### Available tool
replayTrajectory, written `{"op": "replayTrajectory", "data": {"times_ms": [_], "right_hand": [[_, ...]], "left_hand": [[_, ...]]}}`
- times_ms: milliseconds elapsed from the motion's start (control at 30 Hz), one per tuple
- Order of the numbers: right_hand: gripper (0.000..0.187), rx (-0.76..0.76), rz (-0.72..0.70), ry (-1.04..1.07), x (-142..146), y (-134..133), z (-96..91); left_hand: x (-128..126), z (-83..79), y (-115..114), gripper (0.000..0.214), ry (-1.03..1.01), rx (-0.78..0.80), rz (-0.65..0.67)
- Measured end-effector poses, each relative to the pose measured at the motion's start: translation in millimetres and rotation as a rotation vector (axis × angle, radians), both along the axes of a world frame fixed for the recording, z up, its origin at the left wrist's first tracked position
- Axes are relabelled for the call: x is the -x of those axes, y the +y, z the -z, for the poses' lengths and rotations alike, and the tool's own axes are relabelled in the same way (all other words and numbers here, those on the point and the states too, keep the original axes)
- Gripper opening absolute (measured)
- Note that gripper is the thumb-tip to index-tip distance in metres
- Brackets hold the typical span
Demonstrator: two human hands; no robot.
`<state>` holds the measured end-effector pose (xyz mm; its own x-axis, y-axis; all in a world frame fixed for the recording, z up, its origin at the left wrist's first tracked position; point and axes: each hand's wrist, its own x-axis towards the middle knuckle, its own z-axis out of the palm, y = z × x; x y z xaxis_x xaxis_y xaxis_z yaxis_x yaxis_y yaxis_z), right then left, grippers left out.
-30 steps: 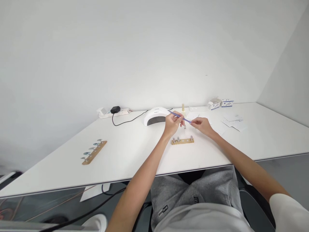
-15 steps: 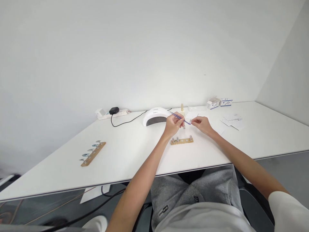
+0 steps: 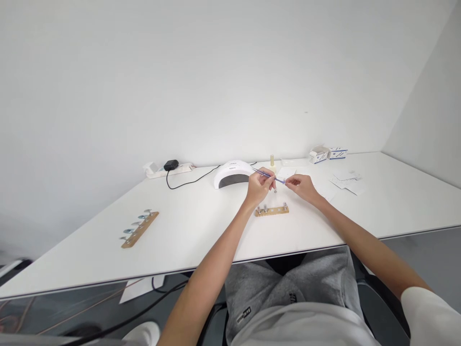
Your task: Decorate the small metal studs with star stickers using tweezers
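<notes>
My left hand point(image 3: 258, 186) is closed in a pinch on a thin blue stick point(image 3: 268, 175) whose tip points right. My right hand point(image 3: 303, 186) is pinched beside that tip, holding a small metal-stemmed piece point(image 3: 276, 190) too small to name. Both hands hover just above a short wooden strip point(image 3: 272, 210) that carries three small metal holders and lies on the white table point(image 3: 201, 226).
A white dome lamp point(image 3: 232, 174) sits behind my hands with a small yellow bottle point(image 3: 272, 160) nearby. A second wooden strip with several holders point(image 3: 139, 228) lies far left. A power strip with black plug point(image 3: 169, 167), small boxes point(image 3: 326, 154) and loose papers point(image 3: 347, 181) line the back.
My hands stay almost still; the blue stick's tip and my right fingers shift only slightly against each other.
</notes>
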<state>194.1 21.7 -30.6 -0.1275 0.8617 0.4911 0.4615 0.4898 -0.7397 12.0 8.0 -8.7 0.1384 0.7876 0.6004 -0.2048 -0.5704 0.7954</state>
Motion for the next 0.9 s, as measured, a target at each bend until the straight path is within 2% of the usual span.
{"op": "replayTrajectory", "data": {"times_ms": [200, 533, 733, 900], "right_hand": [[0.011, 0.018, -0.001, 0.019, 0.5, -1.7, -3.6], [0.012, -0.008, -0.022, -0.022, -2.5, 3.8, 1.3], [0.013, 0.035, -0.035, 0.039, -1.0, 1.0, -1.5], [0.016, 0.076, -0.048, 0.091, -2.2, 3.5, -0.5]], "left_hand": [[-0.8, -2.4, -1.8, 0.023, -0.004, 0.007, 0.004], [0.5, -3.5, -0.3, 0.025, -0.063, -0.003, -0.016], [0.5, 1.0, 1.5, 0.022, -0.006, -0.001, -0.021], [2.3, -1.1, 1.8, 0.022, -0.047, -0.004, -0.010]]}}
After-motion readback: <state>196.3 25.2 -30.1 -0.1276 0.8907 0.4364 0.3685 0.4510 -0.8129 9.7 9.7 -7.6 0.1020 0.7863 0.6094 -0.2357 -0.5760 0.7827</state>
